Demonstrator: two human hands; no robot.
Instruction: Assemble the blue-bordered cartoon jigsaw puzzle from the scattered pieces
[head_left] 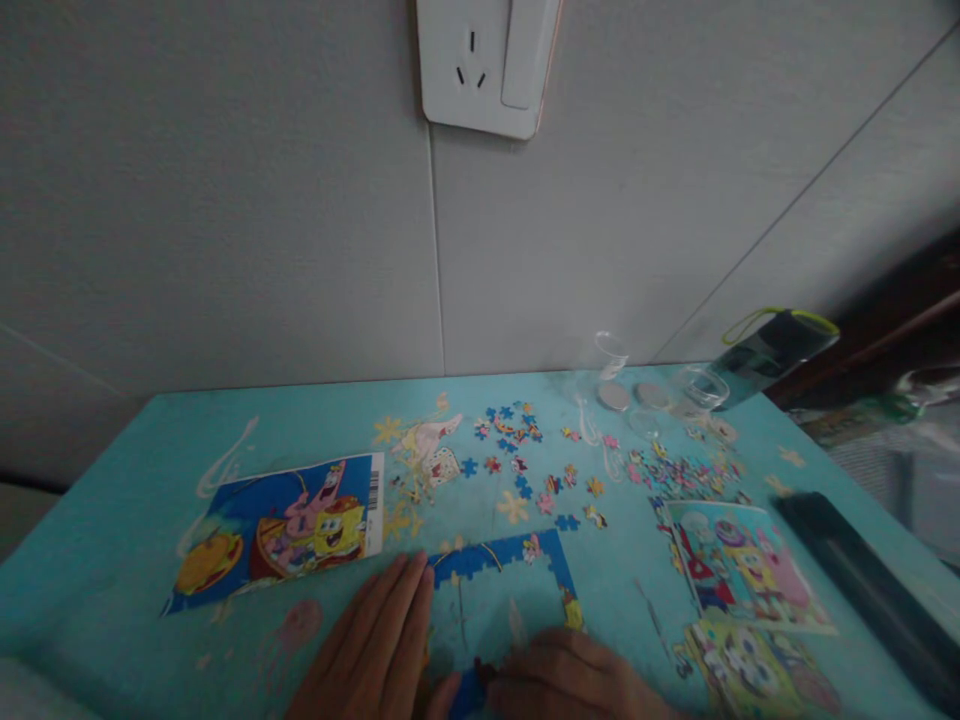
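A partly joined jigsaw puzzle (517, 550) lies near the front of the table, its blue top edge and right edge forming an open frame. My left hand (375, 645) rests flat along its left side, fingers stretched out and close together. My right hand (566, 680) is at the lower edge, fingers curled, with its fingertips at a dark red and blue puzzle piece (480, 675). The hand partly hides that piece. Loose puzzle pieces (568, 522) are scattered beyond the frame. On the left is a cartoon picture sheet (292, 530) with a barcode.
A second cartoon picture (750, 565) lies on the right, beside a long dark case (870, 590). Behind it is a heap of small puzzle pieces (690, 470). Clear plastic cups (705, 385), round lids (613, 397) and a bottle (780, 345) stand by the wall (300, 250).
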